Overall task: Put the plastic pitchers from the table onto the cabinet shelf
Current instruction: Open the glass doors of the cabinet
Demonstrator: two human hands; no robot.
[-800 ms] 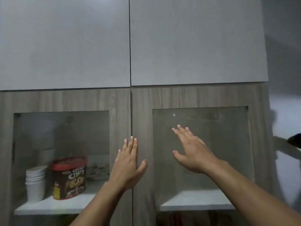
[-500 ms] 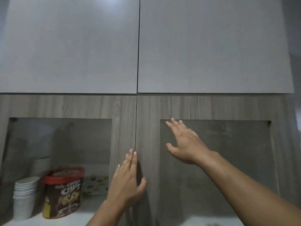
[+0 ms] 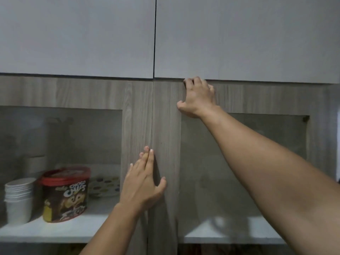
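Note:
No pitcher is in view. I face a wall cabinet with two wood-grain doors that have glass panes. My left hand (image 3: pixel 144 183) lies flat with fingers together against the left door's (image 3: pixel 136 115) inner edge, by the centre seam. My right hand (image 3: pixel 197 97) is raised to the top edge of the right door (image 3: pixel 165 115), its fingers curled over that edge just under the white upper doors. Behind the right pane lies a white shelf (image 3: pixel 230 236); I see nothing on it.
Behind the left pane stand a stack of white paper cups (image 3: pixel 18 199), a red-lidded Choco Chips tub (image 3: pixel 65 195) and a dotted item (image 3: pixel 104 184) on the left white shelf (image 3: pixel 55 232). Two shut white upper doors (image 3: pixel 239 37) fill the top.
My right hand rose from the right glass pane to the door's top edge and curled its fingers over it. My left hand stayed on the seam. The view tilted upward.

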